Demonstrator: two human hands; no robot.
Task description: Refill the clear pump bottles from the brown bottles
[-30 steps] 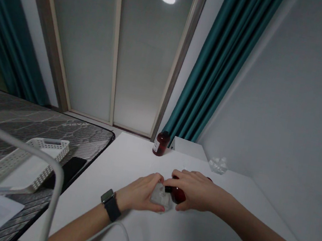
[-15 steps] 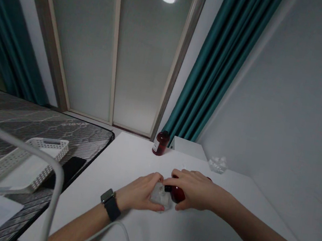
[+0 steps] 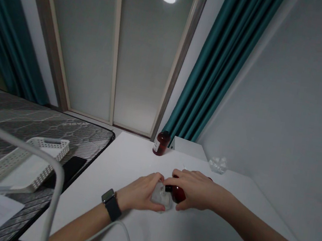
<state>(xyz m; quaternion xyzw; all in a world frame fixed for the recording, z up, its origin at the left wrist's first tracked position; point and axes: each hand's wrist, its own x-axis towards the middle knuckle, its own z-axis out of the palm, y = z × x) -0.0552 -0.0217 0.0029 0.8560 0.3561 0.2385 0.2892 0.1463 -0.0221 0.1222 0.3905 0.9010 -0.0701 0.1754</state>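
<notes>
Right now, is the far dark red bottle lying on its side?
No, the dark red bottle stands upright near the far end of the white table.

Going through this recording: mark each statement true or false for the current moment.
1. The left hand wears a black-strapped smartwatch. True.
2. The right hand holds a blue mug. False: it is on a dark red bottle with a black neck.
3. The left hand cups a clear, crinkled plastic piece. True.
4. A second dark red bottle with a white label stands upright on the white table. True.
5. The white perforated plastic basket sits on the table. False: it is on a grey patterned surface left of the table.
</notes>
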